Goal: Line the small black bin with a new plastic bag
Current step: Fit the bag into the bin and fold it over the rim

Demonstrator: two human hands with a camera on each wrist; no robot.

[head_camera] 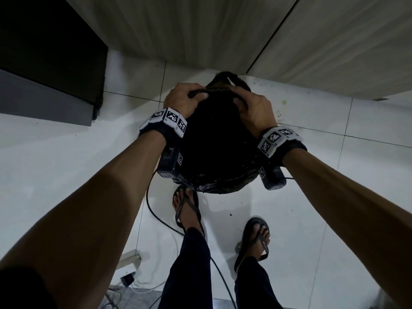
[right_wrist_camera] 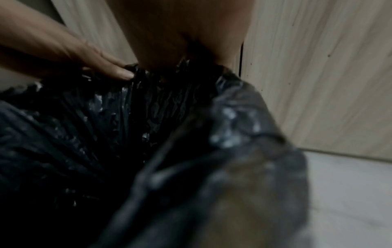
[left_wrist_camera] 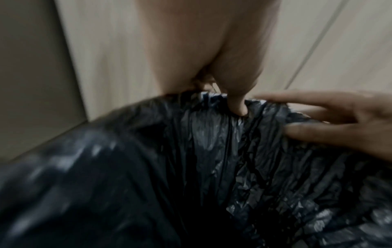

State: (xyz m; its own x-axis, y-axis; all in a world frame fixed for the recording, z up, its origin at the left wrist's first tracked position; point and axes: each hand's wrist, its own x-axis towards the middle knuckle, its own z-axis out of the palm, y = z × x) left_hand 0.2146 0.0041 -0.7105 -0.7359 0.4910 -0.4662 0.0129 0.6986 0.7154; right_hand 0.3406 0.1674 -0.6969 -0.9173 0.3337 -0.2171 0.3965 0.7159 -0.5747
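Two hands on it: your left hand (head_camera: 186,100) and right hand (head_camera: 252,108) each have their grip curled on the plastic bag (head_camera: 214,150), draped over the bin at frame centre on the floor (head_camera: 66,166). Film looks thin, light, slippery, tear-prone; hold bunched hem, not single layer.
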